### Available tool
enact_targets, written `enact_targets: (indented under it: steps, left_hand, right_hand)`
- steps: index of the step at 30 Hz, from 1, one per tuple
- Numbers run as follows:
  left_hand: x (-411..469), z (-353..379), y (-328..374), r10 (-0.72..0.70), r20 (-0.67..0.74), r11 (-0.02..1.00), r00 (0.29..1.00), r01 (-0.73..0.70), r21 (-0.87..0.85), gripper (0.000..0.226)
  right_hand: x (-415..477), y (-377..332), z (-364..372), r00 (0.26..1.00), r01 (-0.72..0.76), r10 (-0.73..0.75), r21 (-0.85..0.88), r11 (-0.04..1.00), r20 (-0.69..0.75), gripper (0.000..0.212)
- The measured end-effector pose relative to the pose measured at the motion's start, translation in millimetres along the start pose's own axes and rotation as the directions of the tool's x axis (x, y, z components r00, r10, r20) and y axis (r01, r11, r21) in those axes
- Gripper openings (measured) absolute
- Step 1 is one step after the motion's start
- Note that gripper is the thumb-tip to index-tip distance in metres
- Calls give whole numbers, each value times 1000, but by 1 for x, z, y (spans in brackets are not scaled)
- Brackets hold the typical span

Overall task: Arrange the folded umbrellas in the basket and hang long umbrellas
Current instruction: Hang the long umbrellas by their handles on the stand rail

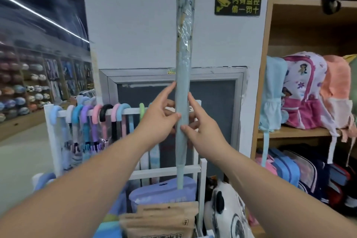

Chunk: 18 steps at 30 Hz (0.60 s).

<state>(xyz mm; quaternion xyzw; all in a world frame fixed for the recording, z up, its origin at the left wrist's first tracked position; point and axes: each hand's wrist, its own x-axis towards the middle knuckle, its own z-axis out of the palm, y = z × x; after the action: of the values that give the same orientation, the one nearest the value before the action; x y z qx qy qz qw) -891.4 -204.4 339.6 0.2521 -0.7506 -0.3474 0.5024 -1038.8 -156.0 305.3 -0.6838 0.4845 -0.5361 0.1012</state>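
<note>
The long pale-blue umbrella in its clear plastic sleeve (182, 92) stands upright, tip down, just before the white rack rail (133, 111). The left hand (158, 121) and right hand (202, 135) pinch its middle between thumb and fingers, probably to steady it for hanging beside the pastel hooked umbrellas (96, 116).

Person's left hand (160, 120) and right hand (204, 133) are bare, forearms (87, 179) bare too, right down to the frame edge.

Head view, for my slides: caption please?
A long blue umbrella held upright by the left hand and right hand, before a rack of hanging umbrellas.
</note>
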Motion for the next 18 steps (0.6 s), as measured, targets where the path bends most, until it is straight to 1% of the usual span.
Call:
enact_targets:
  steps: [2,5,6,8,11,15,18]
  left_hand:
    - [16,-5,5,-9,18,998,1000,8,60,84]
    - [37,-10,14,-21,61,976,998,7,218,90]
    - [45,-10,17,-22,72,972,997,5,233,91]
    - [62,-9,23,-10,65,977,998,-4,215,91]
    - [89,-9,31,26,3,983,1000,-27,183,90]
    - [123,-11,40,91,-75,979,993,-75,189,85]
    - [143,-19,44,123,-98,974,987,-101,201,81]
  right_hand:
    - [17,-2,-3,999,34,-35,-29,999,-18,88]
    - [49,1,-11,995,78,-82,-75,994,-52,86]
    - [61,2,-14,993,93,-99,-85,992,-63,86]
    - [83,4,-18,989,121,-126,-70,990,-72,86]
    - [116,5,-27,985,160,-160,-3,987,-63,86]
    - [160,1,-40,976,215,-213,64,975,-33,85]
    - [185,-6,-45,970,243,-242,103,965,-23,85]
